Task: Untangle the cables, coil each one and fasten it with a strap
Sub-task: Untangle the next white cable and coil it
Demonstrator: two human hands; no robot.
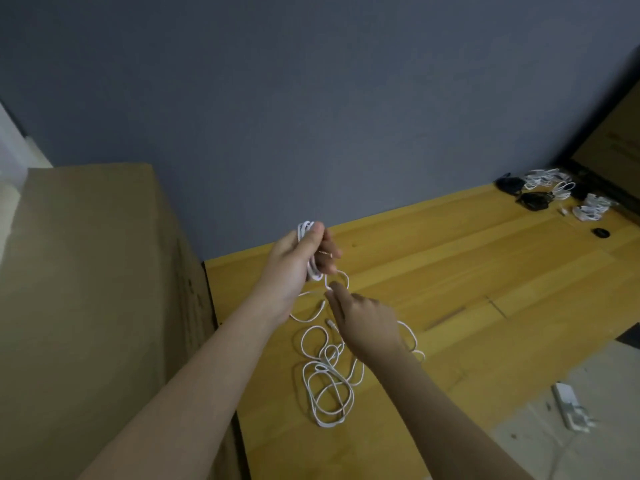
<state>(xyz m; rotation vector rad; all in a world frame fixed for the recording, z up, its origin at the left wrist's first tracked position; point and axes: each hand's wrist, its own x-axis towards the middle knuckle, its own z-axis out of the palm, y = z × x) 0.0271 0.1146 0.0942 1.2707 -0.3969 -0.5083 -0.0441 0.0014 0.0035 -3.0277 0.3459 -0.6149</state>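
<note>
**Head view: a white cable being coiled in the left hand**

Head view: the left hand (298,261) is sitting just left of the frame's centre, clenched around a small bundle of white loops (306,233) that is poking out above the thumb. The right hand (367,323) is hanging just below it, its fingertips (334,289) pinching the strand where it is curling out of the bundle. From there the white cable (329,382) is trailing down into a loose tangle of loops lying on the wooden table (450,271), low in the centre of the frame, partly under the right wrist. Whether that tangle is one cable or several I cannot tell.

In the upper right of the frame, well apart, finished white coils (550,183) and dark bundles (533,200) are lying on the table. A white charger (568,405) is lying at the lower right. A cardboard box (97,289) is filling the left side.

The cable is looking thin, light and limp, so it is likely to slide and spring out of shape rather than hold a coil. Gripping the bundle tightly across all its turns, and feeding the free strand close to the bundle, seems the safest hold; pulling hard on the tangle may be tightening a knot.
</note>
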